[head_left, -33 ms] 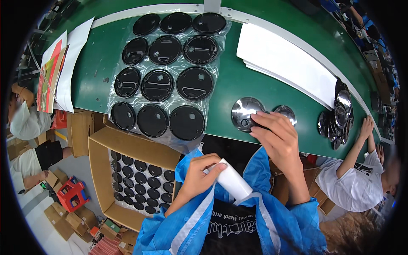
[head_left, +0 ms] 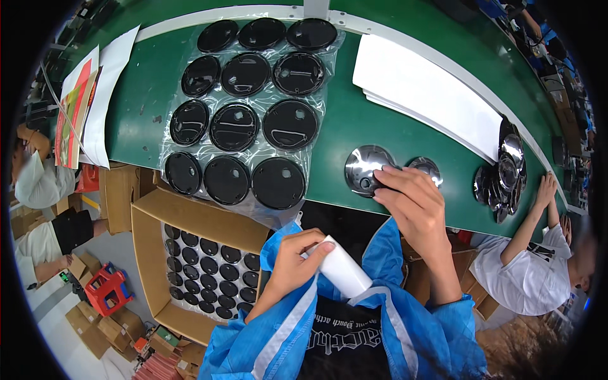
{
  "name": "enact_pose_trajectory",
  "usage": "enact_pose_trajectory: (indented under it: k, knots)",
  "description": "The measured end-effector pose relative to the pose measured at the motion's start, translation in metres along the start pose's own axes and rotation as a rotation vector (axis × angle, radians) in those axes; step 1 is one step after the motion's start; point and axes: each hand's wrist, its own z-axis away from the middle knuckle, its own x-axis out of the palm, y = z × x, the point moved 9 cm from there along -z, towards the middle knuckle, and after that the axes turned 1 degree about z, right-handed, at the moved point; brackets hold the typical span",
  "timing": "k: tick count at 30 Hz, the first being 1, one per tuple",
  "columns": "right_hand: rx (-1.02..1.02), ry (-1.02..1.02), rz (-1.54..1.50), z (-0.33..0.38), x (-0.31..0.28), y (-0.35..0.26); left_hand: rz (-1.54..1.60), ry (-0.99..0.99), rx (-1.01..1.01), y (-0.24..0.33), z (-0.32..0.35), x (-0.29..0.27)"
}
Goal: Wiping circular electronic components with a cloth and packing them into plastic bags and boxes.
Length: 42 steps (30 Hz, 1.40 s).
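Observation:
My left hand (head_left: 296, 258) is closed around one end of a smooth white roll (head_left: 346, 271), held tilted in front of my chest. At the table's front edge, the fingers of my right hand (head_left: 415, 206) close on the right rim of a glossy black round disc (head_left: 366, 166), which has a small hole. Another shiny disc (head_left: 425, 167) lies just beyond that hand, partly covered by it. To the left, rows of black round covers (head_left: 246, 74) rest on a clear plastic sheet (head_left: 261, 95).
White sheets (head_left: 424, 85) are stacked at the back right, beside a pile of shiny discs (head_left: 506, 170). Below the table's left side stands an open cardboard box (head_left: 202, 209) holding several black covers. A person in white (head_left: 522, 275) leans at the right.
The white roll in my left hand has shifted very slightly to the left. My right hand and the disc stay where they were.

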Motion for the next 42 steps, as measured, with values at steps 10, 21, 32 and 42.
enact_pose_trajectory:
  k: [10, 21, 32, 42]
  knots:
    - [0.275, -0.009, 0.169, 0.001, -0.03, 0.012, 0.028, 0.164, -0.2, -0.05, 0.043, -0.038]
    - [0.319, 0.053, 0.033, -0.014, -0.028, 0.006, 0.226, 0.307, -0.255, -0.062, 0.059, -0.067]
    - [0.205, -0.022, 0.103, -0.023, -0.021, 0.014, 0.231, 0.527, -0.106, -0.077, 0.06, -0.119]
    - [0.528, 0.028, 0.506, 0.107, -0.184, 0.195, 0.637, 0.278, -0.327, -0.142, 0.039, -0.148]
